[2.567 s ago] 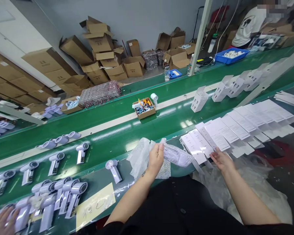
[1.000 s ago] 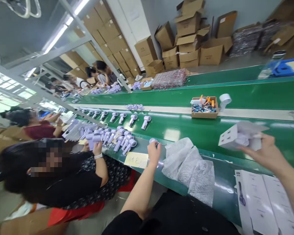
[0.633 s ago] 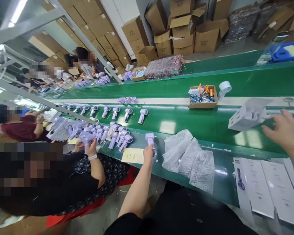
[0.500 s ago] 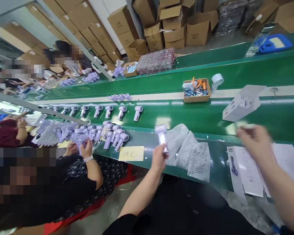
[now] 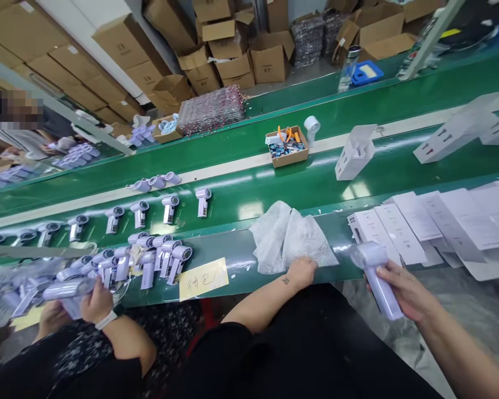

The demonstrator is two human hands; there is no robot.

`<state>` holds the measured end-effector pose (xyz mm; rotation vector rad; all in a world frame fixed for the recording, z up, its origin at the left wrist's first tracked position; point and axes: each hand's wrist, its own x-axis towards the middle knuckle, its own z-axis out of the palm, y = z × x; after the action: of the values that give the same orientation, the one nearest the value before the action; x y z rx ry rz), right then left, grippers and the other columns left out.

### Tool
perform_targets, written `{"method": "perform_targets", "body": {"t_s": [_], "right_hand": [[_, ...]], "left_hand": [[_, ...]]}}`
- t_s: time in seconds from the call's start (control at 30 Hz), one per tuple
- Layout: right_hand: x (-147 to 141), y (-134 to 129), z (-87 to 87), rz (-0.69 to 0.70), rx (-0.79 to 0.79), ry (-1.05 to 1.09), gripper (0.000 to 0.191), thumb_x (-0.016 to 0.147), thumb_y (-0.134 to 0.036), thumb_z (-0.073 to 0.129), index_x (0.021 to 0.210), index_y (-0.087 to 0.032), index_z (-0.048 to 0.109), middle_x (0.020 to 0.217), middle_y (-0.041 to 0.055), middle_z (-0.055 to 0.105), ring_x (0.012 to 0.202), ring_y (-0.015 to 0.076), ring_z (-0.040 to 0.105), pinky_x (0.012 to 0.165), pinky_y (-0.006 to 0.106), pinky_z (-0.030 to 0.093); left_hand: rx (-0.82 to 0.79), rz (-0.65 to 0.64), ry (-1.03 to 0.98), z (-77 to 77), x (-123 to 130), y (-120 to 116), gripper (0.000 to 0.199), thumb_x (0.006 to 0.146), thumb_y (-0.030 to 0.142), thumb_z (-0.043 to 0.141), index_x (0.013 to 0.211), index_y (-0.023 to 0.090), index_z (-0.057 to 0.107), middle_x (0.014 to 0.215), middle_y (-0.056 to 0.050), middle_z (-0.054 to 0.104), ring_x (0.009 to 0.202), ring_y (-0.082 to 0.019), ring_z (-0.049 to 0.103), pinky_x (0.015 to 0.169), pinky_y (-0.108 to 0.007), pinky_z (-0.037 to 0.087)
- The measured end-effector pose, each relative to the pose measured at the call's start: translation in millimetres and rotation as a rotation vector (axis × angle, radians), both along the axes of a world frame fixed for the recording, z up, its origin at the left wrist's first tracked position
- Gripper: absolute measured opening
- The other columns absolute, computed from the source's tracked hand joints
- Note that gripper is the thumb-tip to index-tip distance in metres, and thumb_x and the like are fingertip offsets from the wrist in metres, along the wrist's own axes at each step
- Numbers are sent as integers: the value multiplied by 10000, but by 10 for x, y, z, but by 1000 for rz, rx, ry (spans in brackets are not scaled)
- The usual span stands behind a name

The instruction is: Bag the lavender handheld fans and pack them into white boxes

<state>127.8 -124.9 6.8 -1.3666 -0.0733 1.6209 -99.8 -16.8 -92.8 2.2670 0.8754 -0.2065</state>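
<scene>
My right hand (image 5: 399,285) is wrapped around the handle of a lilac handheld fan (image 5: 385,296), shaped like a small hair dryer. Its round head tilts up to the left, close to the front of the white boxes. My left hand (image 5: 303,272) pinches the near edge of a bubble-wrap bag (image 5: 310,241); its fingertips are partly hidden. Another bubble-wrap bag (image 5: 270,235) lies against it on the bench. Left of the bags is a yellow note (image 5: 203,279) with handwriting, and beyond it stand several more lilac fans (image 5: 178,265) in a cluster.
White boxes (image 5: 403,233) lie in an overlapping row at right. An upright open white box (image 5: 355,158) stands on the green belt (image 5: 241,191), with a carton of small parts (image 5: 289,158) further back. Several fans line the belt at left. A co-worker's hands (image 5: 97,302) hold another fan.
The fan has passed from my left hand to my right and moved rightward. My left hand has come down onto the bubble-wrap bag. The view has swung right.
</scene>
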Motion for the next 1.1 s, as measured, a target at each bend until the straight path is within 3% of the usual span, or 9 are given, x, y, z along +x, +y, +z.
{"method": "perform_targets", "body": {"t_s": [0.1,0.2,0.33,0.4,0.5,0.67,0.9,0.97,1.1], "right_hand": [[-268,-145,8,66,-43,163,386,668,-222,756,1013,-263,589,800,9,654,712,180,638,638,305,562],[-492,-63,-86,82,-16,224,309,710,-228,713,994,-260,594,772,5,634,726,179,629,621,294,552],[-505,8,-159,170,36,172,276,742,-258,698,994,-215,595,754,5,615,676,151,601,593,281,537],[-452,-24,-150,220,10,129,282,750,-276,700,1000,-196,595,734,-2,601,630,129,578,578,271,530],[-405,-52,-117,203,-39,79,288,741,-285,713,985,-188,593,705,-19,581,577,110,550,563,274,531],[-446,61,-94,84,-59,48,292,707,-296,738,928,-212,566,662,-30,592,541,128,568,547,306,543],[-433,241,-47,-34,-84,116,450,676,-172,720,1042,-291,487,687,-44,655,552,163,624,537,311,539],[-404,292,-40,-98,-136,194,395,662,-128,699,969,-267,492,656,-41,648,540,177,632,525,313,532],[-372,354,-90,-86,-239,237,244,700,-204,695,812,-230,479,613,-8,635,557,201,639,530,328,527]], "left_hand": [[-111,140,-190,157,125,7,202,859,202,472,898,188,670,912,-44,675,890,-174,584,838,-301,440],[-433,387,-405,302,224,-22,115,752,149,556,735,166,668,713,-8,652,714,-140,576,694,-254,441],[-742,845,-449,399,279,16,58,704,152,572,654,131,592,519,20,515,485,-85,446,490,-208,343],[-750,934,-464,460,289,53,101,745,205,555,677,132,572,527,21,495,467,-75,417,466,-202,311],[-557,772,-606,596,263,64,131,778,262,556,721,147,580,617,-1,535,574,-102,479,552,-225,376],[36,218,-708,765,128,-9,181,860,230,441,780,165,590,725,-52,572,741,-164,516,726,-304,424],[240,-288,-434,878,257,-16,211,803,150,422,900,134,608,840,-115,587,841,-218,515,757,-330,436],[88,-268,-431,891,315,5,190,801,161,444,892,137,609,850,-102,598,840,-207,525,774,-323,433],[-432,256,-455,850,418,41,113,798,206,497,810,145,591,693,-10,561,639,-114,489,639,-238,407]]}}
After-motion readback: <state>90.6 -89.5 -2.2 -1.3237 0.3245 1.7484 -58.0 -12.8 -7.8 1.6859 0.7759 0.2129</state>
